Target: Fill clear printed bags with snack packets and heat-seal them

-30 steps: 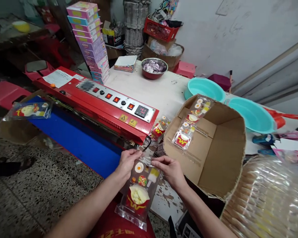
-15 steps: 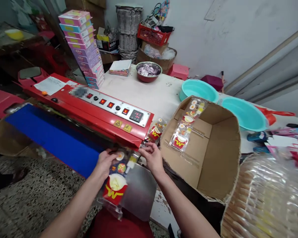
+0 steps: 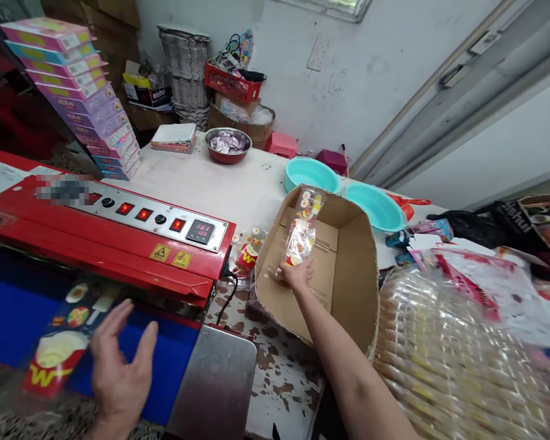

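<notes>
My left hand [image 3: 119, 360] hovers with fingers spread over the blue belt [image 3: 9, 318] of the red sealing machine [image 3: 119, 244]. Just left of it a clear toy packet [image 3: 59, 342] with fries and food pieces lies on the belt, its top under the machine's edge. My right hand [image 3: 297, 274] reaches into the tilted cardboard box [image 3: 348, 275] and grips the lower end of another clear toy packet [image 3: 299, 241]. A second packet [image 3: 310, 205] leans at the back of the box. One more packet [image 3: 247, 250] lies between machine and box.
A metal plate [image 3: 215, 385] sits at the machine's end. Two teal basins [image 3: 311, 174] stand behind the box, a bowl of wrapped pieces [image 3: 228, 143] and a stack of coloured boxes [image 3: 73, 98] farther left. A pile of clear bags [image 3: 458, 360] fills the lower right.
The packet held by both hands went onto the belt and moved left; my left hand let it go. My right hand moved into the cardboard box and took a packet. The view swung right.
</notes>
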The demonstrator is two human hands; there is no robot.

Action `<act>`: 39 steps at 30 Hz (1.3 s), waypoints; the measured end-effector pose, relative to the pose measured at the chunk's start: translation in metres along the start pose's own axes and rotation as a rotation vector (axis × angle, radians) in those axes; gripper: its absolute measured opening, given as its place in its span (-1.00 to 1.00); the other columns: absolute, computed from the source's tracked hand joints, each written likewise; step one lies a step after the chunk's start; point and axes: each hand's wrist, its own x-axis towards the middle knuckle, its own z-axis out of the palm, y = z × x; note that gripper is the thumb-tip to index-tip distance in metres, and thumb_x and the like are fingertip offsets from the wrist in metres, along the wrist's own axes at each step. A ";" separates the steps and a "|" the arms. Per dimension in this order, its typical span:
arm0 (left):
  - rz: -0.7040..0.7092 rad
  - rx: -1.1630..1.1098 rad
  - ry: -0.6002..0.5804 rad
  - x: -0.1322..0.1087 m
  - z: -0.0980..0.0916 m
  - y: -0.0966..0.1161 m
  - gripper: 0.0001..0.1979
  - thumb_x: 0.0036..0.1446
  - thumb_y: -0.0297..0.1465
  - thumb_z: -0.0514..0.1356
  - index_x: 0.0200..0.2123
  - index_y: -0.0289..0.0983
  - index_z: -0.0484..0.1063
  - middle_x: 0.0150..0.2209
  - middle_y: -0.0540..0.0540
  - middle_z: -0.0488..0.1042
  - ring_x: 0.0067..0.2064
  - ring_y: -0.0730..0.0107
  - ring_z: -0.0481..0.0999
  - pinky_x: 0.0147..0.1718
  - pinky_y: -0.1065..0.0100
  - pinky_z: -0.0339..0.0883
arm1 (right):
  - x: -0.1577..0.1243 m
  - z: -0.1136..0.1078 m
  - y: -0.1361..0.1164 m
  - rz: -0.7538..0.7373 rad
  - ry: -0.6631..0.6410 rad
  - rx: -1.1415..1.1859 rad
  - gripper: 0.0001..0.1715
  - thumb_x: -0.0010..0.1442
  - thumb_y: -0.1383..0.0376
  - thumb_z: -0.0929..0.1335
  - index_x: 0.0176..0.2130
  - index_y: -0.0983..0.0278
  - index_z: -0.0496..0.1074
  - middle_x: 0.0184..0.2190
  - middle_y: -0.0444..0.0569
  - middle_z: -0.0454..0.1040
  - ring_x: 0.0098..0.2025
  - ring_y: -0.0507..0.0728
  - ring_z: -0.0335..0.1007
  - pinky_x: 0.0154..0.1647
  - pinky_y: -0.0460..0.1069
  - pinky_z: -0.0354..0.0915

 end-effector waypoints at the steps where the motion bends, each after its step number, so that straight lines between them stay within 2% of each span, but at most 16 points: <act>1: 0.001 -0.039 -0.091 -0.011 0.011 0.010 -0.48 0.02 -0.25 0.28 0.06 -0.22 0.30 0.09 -0.19 0.35 0.10 0.10 0.35 0.15 0.11 0.19 | -0.010 -0.012 -0.003 -0.046 0.000 0.002 0.39 -0.31 0.24 0.48 0.33 0.41 -0.24 0.17 0.40 0.13 0.21 0.48 0.06 0.19 0.25 0.05; 4: -0.157 -0.235 -0.498 -0.033 0.052 0.044 -0.60 0.10 -0.25 0.23 0.00 -0.23 0.35 -0.03 -0.20 0.46 -0.02 0.18 0.46 0.04 0.18 0.30 | -0.056 -0.059 -0.005 -0.284 -0.033 0.037 0.41 -0.25 0.19 0.48 0.35 0.37 -0.31 0.18 0.34 0.12 0.22 0.47 0.05 0.20 0.25 0.07; 7: -0.345 -0.501 -0.802 -0.040 0.096 0.076 -0.27 -0.04 -0.29 0.36 0.18 -0.22 0.16 0.14 -0.28 0.34 0.14 0.12 0.35 0.08 0.19 0.26 | -0.119 -0.095 0.008 -0.484 -0.114 0.089 0.44 -0.23 0.14 0.51 0.36 0.29 -0.33 0.18 0.27 0.12 0.23 0.46 0.04 0.21 0.30 0.07; 9: -0.456 -0.699 -0.940 -0.040 0.115 0.089 -0.04 -0.16 -0.34 0.42 0.25 -0.20 -0.01 0.17 -0.32 0.30 0.17 0.08 0.33 0.08 0.17 0.25 | -0.154 -0.110 0.021 -0.540 -0.219 0.165 0.47 -0.25 0.11 0.54 0.36 0.22 -0.33 0.17 0.22 0.16 0.21 0.43 0.11 0.20 0.31 0.12; 10: -0.502 -0.773 -0.988 -0.040 0.120 0.091 -0.02 -0.18 -0.35 0.43 0.25 -0.21 -0.03 0.14 -0.32 0.34 0.13 0.08 0.37 0.06 0.16 0.27 | -0.166 -0.116 0.026 -0.550 -0.272 0.215 0.48 -0.24 0.09 0.55 0.36 0.19 -0.34 0.16 0.20 0.16 0.18 0.40 0.16 0.18 0.31 0.16; 12: -0.561 -0.833 -1.066 -0.040 0.117 0.087 -0.13 -0.15 -0.36 0.41 0.20 -0.25 0.05 0.04 -0.30 0.43 0.02 0.13 0.47 0.01 0.17 0.31 | -0.177 -0.127 0.028 -0.543 -0.322 0.322 0.47 -0.21 0.05 0.55 0.35 0.10 -0.37 0.21 0.18 0.09 0.15 0.36 0.22 0.12 0.29 0.25; 15: -0.591 -0.780 -1.180 -0.043 0.089 0.066 -0.31 -0.10 -0.41 0.38 0.09 -0.25 0.19 -0.01 -0.24 0.47 -0.02 0.16 0.50 -0.04 0.21 0.33 | -0.163 -0.146 0.012 -0.552 -0.360 0.453 0.37 -0.21 0.06 0.57 0.32 -0.02 -0.25 0.33 0.13 -0.13 0.17 0.33 0.21 0.01 0.22 0.37; 16: -0.607 -0.770 -1.222 -0.044 0.076 0.058 -0.34 -0.09 -0.43 0.37 0.08 -0.24 0.21 -0.01 -0.23 0.47 -0.02 0.16 0.49 -0.04 0.21 0.33 | -0.155 -0.150 0.005 -0.562 -0.449 0.463 0.24 -0.19 0.07 0.56 0.28 -0.02 -0.09 0.34 0.09 -0.12 0.17 0.31 0.23 -0.03 0.18 0.40; 18: -0.653 -0.760 -1.279 -0.046 0.051 0.043 -0.37 -0.08 -0.45 0.37 0.08 -0.23 0.24 -0.01 -0.21 0.47 -0.01 0.14 0.49 -0.05 0.21 0.34 | -0.141 -0.152 -0.008 -0.568 -0.730 0.431 -0.26 -0.11 0.06 0.53 0.04 0.10 0.32 0.27 0.06 0.12 0.09 0.26 0.32 -0.05 0.12 0.39; 19: -0.680 -0.752 -1.302 -0.046 0.040 0.038 -0.37 -0.08 -0.46 0.37 0.08 -0.22 0.25 -0.01 -0.21 0.47 -0.01 0.14 0.49 -0.05 0.22 0.34 | -0.138 -0.150 -0.013 -0.549 -0.862 0.407 -0.51 -0.06 0.05 0.51 -0.15 0.18 0.43 0.17 0.06 0.28 0.04 0.24 0.37 -0.05 0.11 0.37; 20: -0.705 -0.744 -1.317 -0.045 0.031 0.034 -0.38 -0.08 -0.46 0.37 0.08 -0.23 0.26 0.00 -0.21 0.47 -0.01 0.14 0.49 -0.05 0.23 0.34 | -0.139 -0.145 -0.015 -0.516 -0.956 0.397 -0.62 -0.02 0.03 0.49 -0.33 0.24 0.46 0.05 0.06 0.42 -0.01 0.23 0.40 -0.04 0.10 0.35; 23: -0.749 -0.741 -1.222 -0.039 0.021 0.033 -0.42 -0.05 -0.41 0.38 0.06 -0.25 0.32 0.01 -0.22 0.46 0.02 0.16 0.47 -0.03 0.26 0.33 | -0.154 -0.124 -0.017 -0.368 -1.013 0.448 -0.58 -0.09 -0.02 0.50 -0.51 0.27 0.46 -0.24 0.04 0.56 -0.14 0.20 0.46 -0.08 0.08 0.34; 26: -0.806 -0.743 -0.937 -0.026 0.032 0.040 -0.55 0.00 -0.26 0.34 -0.04 -0.30 0.41 -0.13 -0.20 0.53 -0.14 0.24 0.53 -0.21 0.32 0.40 | -0.176 -0.104 -0.016 -0.252 -0.995 0.472 -0.57 -0.22 -0.02 0.54 -0.49 0.27 0.53 -0.28 0.03 0.59 -0.25 0.18 0.48 -0.16 0.07 0.36; 30: -0.914 -0.732 -0.632 -0.007 0.049 0.046 -0.64 -0.30 -0.36 0.46 -0.40 -0.38 0.46 -0.47 -0.09 0.53 -0.48 0.43 0.48 -0.47 0.44 0.35 | -0.191 -0.088 -0.018 -0.195 -0.978 0.466 -0.59 -0.26 0.03 0.57 -0.46 0.25 0.57 -0.37 0.00 0.60 -0.32 0.14 0.48 -0.21 0.04 0.37; 33: -0.987 -0.687 -0.525 -0.002 0.054 0.042 -0.66 -0.40 -0.41 0.47 -0.50 -0.40 0.46 -0.52 -0.12 0.53 -0.53 0.39 0.47 -0.56 0.43 0.32 | -0.197 -0.079 -0.015 -0.164 -0.926 0.472 -0.59 -0.30 0.06 0.58 -0.48 0.27 0.56 -0.45 -0.01 0.58 -0.41 0.11 0.45 -0.31 0.01 0.35; 39: -0.968 -0.668 -0.417 0.005 0.054 0.022 -0.68 -0.36 -0.39 0.46 -0.50 -0.40 0.46 -0.58 -0.12 0.51 -0.59 0.41 0.45 -0.59 0.43 0.33 | -0.201 -0.057 -0.014 -0.085 -0.861 0.576 -0.51 -0.34 0.08 0.60 -0.45 0.28 0.46 -0.54 -0.05 0.54 -0.48 0.09 0.42 -0.43 -0.03 0.31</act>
